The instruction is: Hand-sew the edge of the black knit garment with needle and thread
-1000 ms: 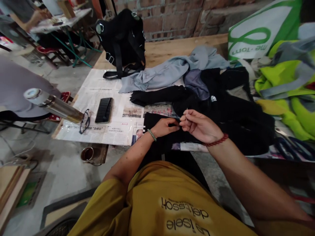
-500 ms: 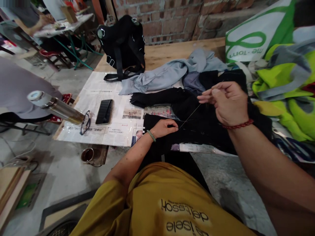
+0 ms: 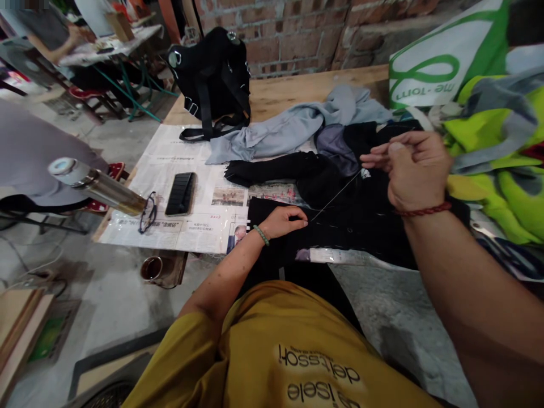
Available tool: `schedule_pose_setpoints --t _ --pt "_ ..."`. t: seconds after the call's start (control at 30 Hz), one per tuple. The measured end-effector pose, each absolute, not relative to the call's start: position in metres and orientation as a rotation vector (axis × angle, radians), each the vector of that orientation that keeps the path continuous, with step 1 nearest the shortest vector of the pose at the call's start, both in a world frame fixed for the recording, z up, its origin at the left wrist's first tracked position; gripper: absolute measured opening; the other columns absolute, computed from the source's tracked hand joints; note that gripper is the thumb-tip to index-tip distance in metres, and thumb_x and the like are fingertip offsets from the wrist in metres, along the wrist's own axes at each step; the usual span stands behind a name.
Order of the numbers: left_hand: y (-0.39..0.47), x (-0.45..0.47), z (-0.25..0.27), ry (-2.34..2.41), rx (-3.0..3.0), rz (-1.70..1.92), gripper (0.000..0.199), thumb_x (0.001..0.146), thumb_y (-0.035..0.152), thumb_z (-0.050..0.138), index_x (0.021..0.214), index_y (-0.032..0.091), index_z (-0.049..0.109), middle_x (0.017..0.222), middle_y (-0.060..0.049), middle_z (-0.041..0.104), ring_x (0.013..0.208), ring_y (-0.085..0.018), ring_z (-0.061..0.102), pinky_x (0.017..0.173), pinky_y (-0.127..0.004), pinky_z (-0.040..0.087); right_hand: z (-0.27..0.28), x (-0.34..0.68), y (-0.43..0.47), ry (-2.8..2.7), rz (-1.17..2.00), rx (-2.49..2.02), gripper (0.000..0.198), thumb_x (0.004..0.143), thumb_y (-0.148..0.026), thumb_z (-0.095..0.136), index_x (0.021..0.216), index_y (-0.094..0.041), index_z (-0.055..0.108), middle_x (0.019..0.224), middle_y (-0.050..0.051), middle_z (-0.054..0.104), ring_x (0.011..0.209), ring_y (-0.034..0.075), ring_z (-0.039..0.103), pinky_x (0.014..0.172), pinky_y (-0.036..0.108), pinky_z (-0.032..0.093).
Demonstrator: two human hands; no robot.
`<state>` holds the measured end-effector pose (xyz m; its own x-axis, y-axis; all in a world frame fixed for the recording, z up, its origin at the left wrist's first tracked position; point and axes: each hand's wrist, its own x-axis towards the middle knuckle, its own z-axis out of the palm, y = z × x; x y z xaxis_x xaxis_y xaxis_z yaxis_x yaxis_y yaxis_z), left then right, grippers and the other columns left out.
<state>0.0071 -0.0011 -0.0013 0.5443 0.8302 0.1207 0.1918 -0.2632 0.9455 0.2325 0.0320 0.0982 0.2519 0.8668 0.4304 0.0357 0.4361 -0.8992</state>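
You are keeping your left hand [image 3: 283, 222] low on the black garment [image 3: 365, 229], thumb and forefinger curving toward each other; whether they are pinching the cloth or just lying on it, you cannot tell from this view; your right hand [image 3: 419, 170] is hovering above the same garment, farther to the right, its fingers grasping the far end of a pale thread [image 3: 338, 196]; any needle there is too small to make out. The thread is running in a straight slant between the two hands, its lower end meeting the cloth just beside your left fingertips; pale stitches are showing on the dark fabric.

The garment is lying across the near side of the tabletop [image 3: 289, 93], partly over newspaper [image 3: 157, 150]; beyond it a grey-blue cloth [image 3: 276, 130] is stretching toward a black bag [image 3: 212, 79]; on your left a phone [image 3: 181, 194] is lying on the paper, with glasses [image 3: 148, 214] touching or just beside a metal flask [image 3: 97, 187]; on your right a yellow-green garment [image 3: 505, 187] is lying heaped near a white-and-green bag [image 3: 442, 62], and scissors [image 3: 505, 243] are resting near the edge.
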Motion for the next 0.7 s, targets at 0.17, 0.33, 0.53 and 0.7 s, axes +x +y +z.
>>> schedule_pose_setpoints --t 0.17,0.33,0.53,0.7 --pt "-0.001 0.007 -0.001 0.849 1.751 0.784 0.011 0.075 0.022 0.062 0.077 0.012 0.065 0.079 -0.002 0.064 0.076 -0.012 0.057 0.077 -0.024 0.044 0.053 0.21 -0.001 -1.315 0.899 -1.179 0.017 0.08 -0.037 0.06 0.085 -0.021 0.053 0.068 -0.002 0.065 0.055 0.014 0.065 0.049 0.028 0.052" --pt "-0.001 0.006 -0.001 0.832 1.769 0.779 0.013 0.076 0.024 0.062 0.078 0.011 0.065 0.08 -0.003 0.064 0.077 -0.012 0.057 0.078 -0.024 0.044 0.001 0.201 -0.021 -1.507 0.735 -1.331 0.016 0.082 -0.033 0.054 0.088 -0.018 0.056 0.073 0.001 0.066 0.059 0.013 0.065 0.059 0.028 0.051" --pt "-0.004 -0.002 0.016 0.877 2.008 0.581 0.021 0.069 0.027 0.072 0.084 0.013 0.066 0.087 -0.004 0.063 0.081 -0.013 0.058 0.078 -0.024 0.044 -0.006 0.208 -0.018 -1.389 0.767 -1.367 0.016 0.083 -0.031 0.049 0.089 -0.018 0.054 0.071 0.001 0.065 0.053 0.012 0.062 0.055 0.025 0.048" --pt "-0.009 -0.026 0.039 0.972 2.109 0.263 0.015 0.073 0.027 0.067 0.082 0.015 0.066 0.083 0.0 0.062 0.076 -0.011 0.056 0.074 -0.02 0.043 -0.005 0.21 -0.019 -1.421 0.777 -1.374 0.013 0.083 -0.029 0.047 0.088 -0.018 0.054 0.07 0.0 0.064 0.054 0.011 0.062 0.058 0.024 0.048"
